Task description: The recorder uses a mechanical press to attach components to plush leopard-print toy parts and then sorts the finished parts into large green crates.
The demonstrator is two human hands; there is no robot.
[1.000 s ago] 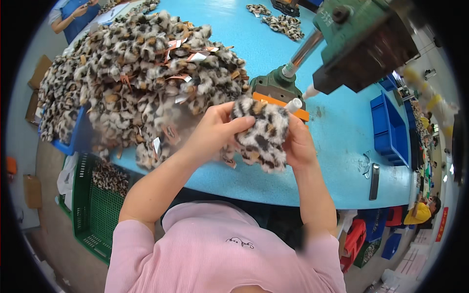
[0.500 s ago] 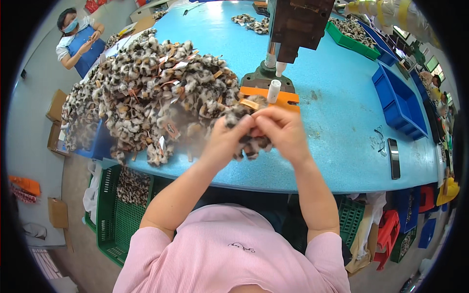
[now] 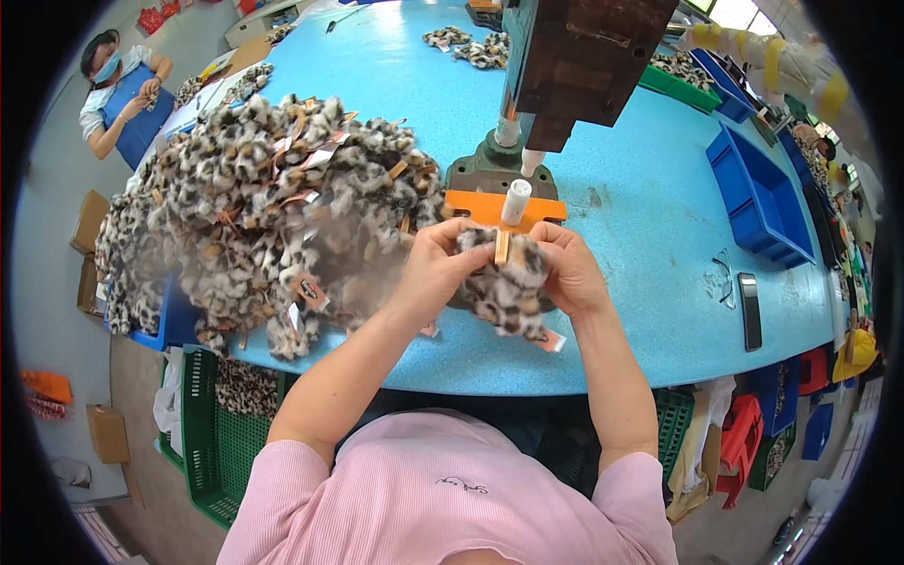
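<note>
Spotted fur piece (image 3: 504, 290) between both grips, over tabletop (image 3: 650, 245), just on wearer's side of orange plate (image 3: 546, 210) and white post (image 3: 516, 203). Half second ago bunched, fingertips meeting; now spread wider, hands apart, tan strip (image 3: 503, 247) turned from slanting to nearly upright. Left grip (image 3: 436, 268) pinched closed on upper left edge, thumb by strip; right grip (image 3: 573, 275) pinching upper right. Long axis toward wearer, slanting right; tag (image 3: 552, 341) at lower right.
</note>
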